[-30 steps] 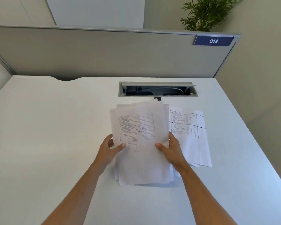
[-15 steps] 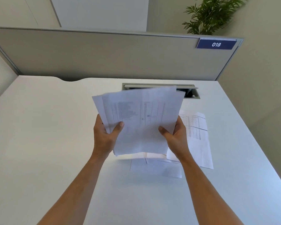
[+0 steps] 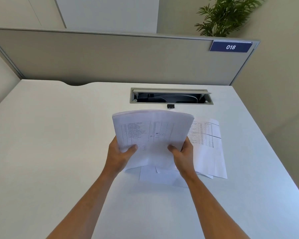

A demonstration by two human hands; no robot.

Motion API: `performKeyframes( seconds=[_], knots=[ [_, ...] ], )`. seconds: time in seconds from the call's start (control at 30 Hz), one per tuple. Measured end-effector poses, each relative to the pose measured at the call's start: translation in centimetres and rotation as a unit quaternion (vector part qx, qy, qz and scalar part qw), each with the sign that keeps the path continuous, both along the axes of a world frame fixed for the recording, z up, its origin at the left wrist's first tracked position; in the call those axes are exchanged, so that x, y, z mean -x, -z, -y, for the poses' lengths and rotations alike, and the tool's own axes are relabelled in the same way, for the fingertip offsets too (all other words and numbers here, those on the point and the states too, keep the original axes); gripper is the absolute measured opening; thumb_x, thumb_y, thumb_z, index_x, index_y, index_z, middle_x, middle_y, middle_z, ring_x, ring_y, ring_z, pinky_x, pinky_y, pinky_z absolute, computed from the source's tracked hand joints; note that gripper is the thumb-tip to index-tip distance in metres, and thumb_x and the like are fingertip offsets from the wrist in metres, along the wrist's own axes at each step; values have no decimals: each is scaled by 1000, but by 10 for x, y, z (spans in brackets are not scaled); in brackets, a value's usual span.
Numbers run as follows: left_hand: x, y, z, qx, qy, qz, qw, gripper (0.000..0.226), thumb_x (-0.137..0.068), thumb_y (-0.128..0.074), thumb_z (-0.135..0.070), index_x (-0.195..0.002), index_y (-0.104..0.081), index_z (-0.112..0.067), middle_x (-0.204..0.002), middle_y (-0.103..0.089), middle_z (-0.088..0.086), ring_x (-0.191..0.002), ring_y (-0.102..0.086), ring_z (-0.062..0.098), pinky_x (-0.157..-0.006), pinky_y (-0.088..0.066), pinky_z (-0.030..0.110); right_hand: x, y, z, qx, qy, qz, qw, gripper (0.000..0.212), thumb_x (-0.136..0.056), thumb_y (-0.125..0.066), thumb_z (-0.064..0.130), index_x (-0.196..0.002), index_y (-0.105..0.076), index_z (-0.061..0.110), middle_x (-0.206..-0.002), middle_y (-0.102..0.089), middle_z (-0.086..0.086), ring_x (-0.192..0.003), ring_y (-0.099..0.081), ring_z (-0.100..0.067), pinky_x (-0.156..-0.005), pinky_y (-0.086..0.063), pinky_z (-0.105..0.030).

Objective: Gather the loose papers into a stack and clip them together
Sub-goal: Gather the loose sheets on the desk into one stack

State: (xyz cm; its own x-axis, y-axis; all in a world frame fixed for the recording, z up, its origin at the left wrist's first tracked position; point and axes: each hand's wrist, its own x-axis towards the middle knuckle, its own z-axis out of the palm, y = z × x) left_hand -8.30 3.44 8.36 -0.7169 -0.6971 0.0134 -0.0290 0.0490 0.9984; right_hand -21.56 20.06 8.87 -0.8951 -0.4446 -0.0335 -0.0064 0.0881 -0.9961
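A bundle of white printed papers (image 3: pixel 152 135) stands tilted on its lower edge over the white desk (image 3: pixel 59 152). My left hand (image 3: pixel 118 155) grips its left side and my right hand (image 3: pixel 181 155) grips its right side, thumbs on the front sheet. Loose sheets with tables (image 3: pixel 208 145) lie flat on the desk to the right of the bundle, and one sheet (image 3: pixel 160 177) lies under it. A small black binder clip (image 3: pixel 170 106) sits on the desk just beyond the bundle.
An open cable tray (image 3: pixel 171 98) is set into the desk behind the clip. A grey partition (image 3: pixel 110 59) with an "018" label (image 3: pixel 230 47) closes the back. The desk's right edge runs close to the loose sheets.
The bundle was lifted off the desk, raised high, then lowered with its bottom edge near the desk. Both hands kept their grip.
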Motion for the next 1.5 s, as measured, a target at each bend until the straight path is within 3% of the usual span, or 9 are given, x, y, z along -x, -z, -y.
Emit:
performKeyframes(
  seconds=[0.23, 0.47, 0.53, 0.73, 0.9, 1.07, 1.2, 1.37, 1.5],
  knots=[
    [10, -4, -3, 70, -37, 33, 996, 28, -88, -70, -28, -114, -64, -18, -100, -72, -9, -91, -69, 9, -79, -57, 31, 8, -7, 0, -14, -3, -33, 999, 42, -79, -62, -5, -113, -54, 18, -105, -66, 2, -95, -64, -10, -73, -54, -19],
    [6, 15, 6, -65, -26, -8, 998, 33, -92, -65, -9, -124, -61, -17, -115, -72, -3, -102, -70, 13, -81, -57, 27, 20, 18, -20, -97, 51, -97, 989, 25, -89, -67, 23, -110, -55, 22, -104, -64, 8, -95, -61, -13, -85, -52, -32],
    [2, 30, 11, -105, -18, 13, 994, 39, -92, -63, -5, -129, -58, -16, -121, -70, -1, -108, -68, 17, -88, -57, 34, 25, 39, -29, -183, 81, -132, 971, 34, -89, -66, 34, -118, -54, 20, -119, -61, 3, -112, -56, -17, -99, -45, -39],
    [-10, 78, 22, -134, -42, 112, 984, 45, -89, -65, 2, -128, -58, -18, -124, -67, 3, -114, -64, 27, -99, -51, 49, 30, 101, -54, -420, -30, -190, 887, 92, -81, -59, 64, -150, -23, 16, -159, -24, -3, -149, -13, -19, -121, -10, -43],
    [-19, 98, 26, -144, -49, 168, 974, 45, -89, -65, 2, -129, -55, -16, -123, -65, 4, -113, -62, 27, -95, -50, 40, 28, 116, -52, -458, -55, -203, 864, 101, -81, -51, 70, -154, -9, 15, -163, -12, -4, -151, -3, -18, -122, 2, -45],
    [-21, 104, 27, -143, -60, 178, 972, 44, -89, -66, 0, -128, -56, -16, -121, -66, 3, -110, -63, 25, -92, -50, 37, 28, 122, -52, -459, -38, -204, 864, 105, -75, -34, 80, -154, -14, 14, -162, -17, -4, -151, -7, -18, -121, 3, -42],
    [-21, 106, 27, -144, -62, 179, 971, 45, -89, -67, -1, -129, -56, -17, -120, -65, 2, -109, -63, 25, -90, -49, 36, 29, 121, -49, -447, -15, -209, 869, 82, -89, -50, 60, -151, -23, 14, -159, -27, -4, -149, -16, -20, -121, -4, -44],
    [-22, 107, 28, -142, -56, 182, 971, 44, -89, -67, -2, -128, -56, -19, -122, -66, 2, -110, -63, 24, -94, -51, 40, 31, 117, -50, -453, -9, -234, 860, 52, -99, -45, 33, -146, -35, 12, -151, -41, -8, -144, -30, -24, -121, -15, -45],
    [-22, 108, 29, -140, -54, 183, 972, 45, -89, -68, -3, -130, -56, -16, -122, -66, 3, -111, -63, 25, -96, -50, 41, 34, 102, -50, -419, 21, -189, 888, 52, -91, -46, -2, -142, -39, 8, -130, -57, -14, -122, -49, -37, -106, -36, -46]
  ],
)
